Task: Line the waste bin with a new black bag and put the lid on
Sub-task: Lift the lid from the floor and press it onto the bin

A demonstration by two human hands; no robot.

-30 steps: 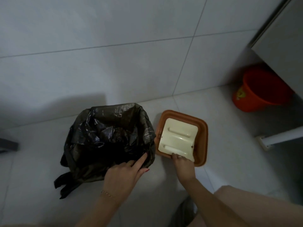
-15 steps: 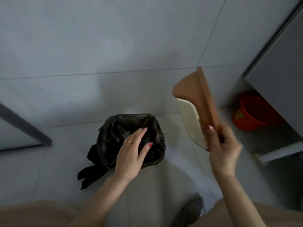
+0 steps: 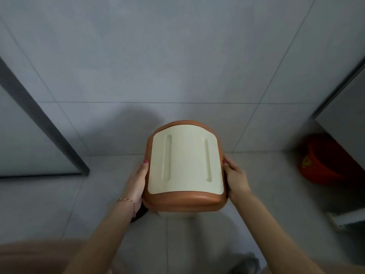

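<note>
Head view shows my left hand (image 3: 137,182) and right hand (image 3: 236,177) clasping the brown lid (image 3: 183,202) by its sides, fingers curled around its rim, above the hidden bin. I lower it level, pressing evenly.

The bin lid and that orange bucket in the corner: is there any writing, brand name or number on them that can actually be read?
Lid: no text; the cream flap is plain, with only two moulded grooves, and the brown rim is unmarked.
Orange bucket: a yellowish printed mark on its side, too blurred to read.
Left hand and right hand, which hold the lid by its sides: nothing written.
Wall and floor tiles: no signs or labels.
</note>
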